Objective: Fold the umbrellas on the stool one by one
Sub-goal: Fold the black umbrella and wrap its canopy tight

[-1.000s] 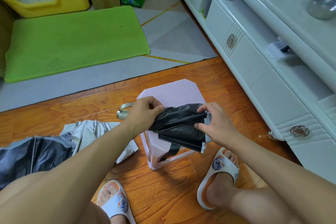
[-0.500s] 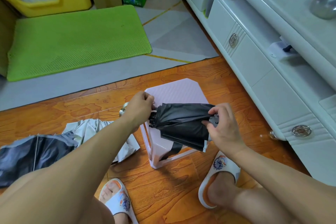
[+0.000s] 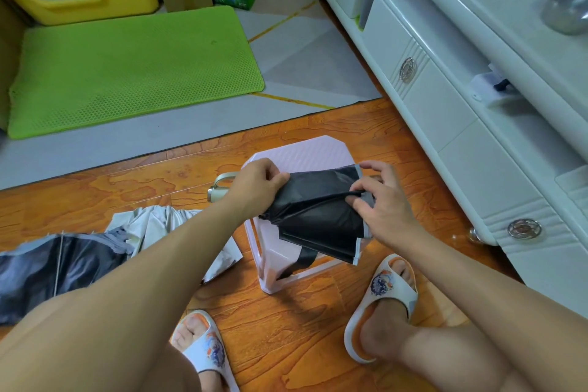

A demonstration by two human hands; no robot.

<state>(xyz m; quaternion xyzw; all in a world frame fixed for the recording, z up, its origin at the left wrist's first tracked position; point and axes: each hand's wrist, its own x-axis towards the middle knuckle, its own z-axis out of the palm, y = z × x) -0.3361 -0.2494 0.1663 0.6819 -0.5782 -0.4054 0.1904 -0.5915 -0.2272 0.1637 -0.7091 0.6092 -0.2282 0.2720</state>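
The left hand (image 3: 254, 186) pinches the black canopy of the umbrella (image 3: 318, 216) at its handle end, fingers curled into the cloth just over the near-left edge of the pink stool (image 3: 305, 153). The right hand (image 3: 380, 205) works the opposite end: its fingers (image 3: 358, 197) nip a fold of fabric near the grey-trimmed hem, while the thumb and forefinger above look loosely spread (whether they also hold the edge is hard to tell).

The umbrella lies across the front of the stool, its long axis running left to right between the two hands, tilted a little toward the person at the right end. The beige handle (image 3: 219, 188) pokes out past the left wrist, off the stool's left side. A dark strap (image 3: 302, 259) hangs down in front of the stool's leg.

Judging by this, the next move turns on that axis: the pleats must be wrapped around the shaft, with the left hand anchoring and the right hand, nearer the loose hem, gathering.

Left of the stool, on the wooden floor, a second umbrella (image 3: 79, 261) lies unfolded, grey and dark.
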